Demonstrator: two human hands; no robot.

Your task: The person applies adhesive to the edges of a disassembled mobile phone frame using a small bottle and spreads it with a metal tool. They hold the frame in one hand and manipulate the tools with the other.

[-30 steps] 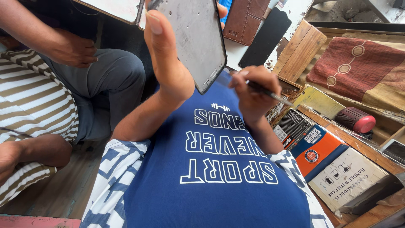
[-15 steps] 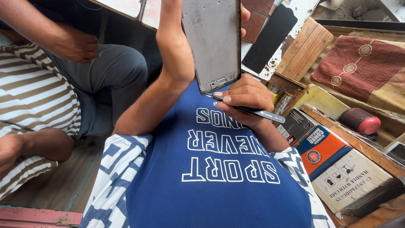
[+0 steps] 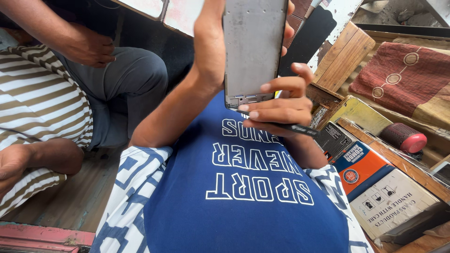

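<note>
The left hand point(image 3: 213, 42) holds a flat grey metal phone frame point(image 3: 253, 47) upright in front of the chest, its fingers wrapped around the frame's edges, with the fingertips point(image 3: 289, 9) showing on the far side near the top. The frame's plain back faces the camera, and its lower end, which has a row of small cut-outs, sits just above the right hand point(image 3: 281, 105). The right hand is curled, with its fingertips touching the bottom edge of the frame, and it also grips a thin dark tool point(image 3: 297, 129) that lies across under the fingers and points out to the right. Both hands are raised over the blue shirt point(image 3: 248, 197) with white lettering. On the right, a wooden tray point(image 3: 356, 47) holds a dark flat panel point(image 3: 307, 40) that leans near the frame, a red patterned cloth point(image 3: 403, 79), a small red cylinder-shaped speaker point(image 3: 405, 138), a yellowish packet point(image 3: 358, 115) and an orange, blue and white box point(image 3: 384, 192). On the left sits another person in a striped shirt point(image 3: 37, 103) and grey trousers point(image 3: 126, 89), one of their hands point(image 3: 91, 47) resting on a knee, well apart from the frame.
</note>
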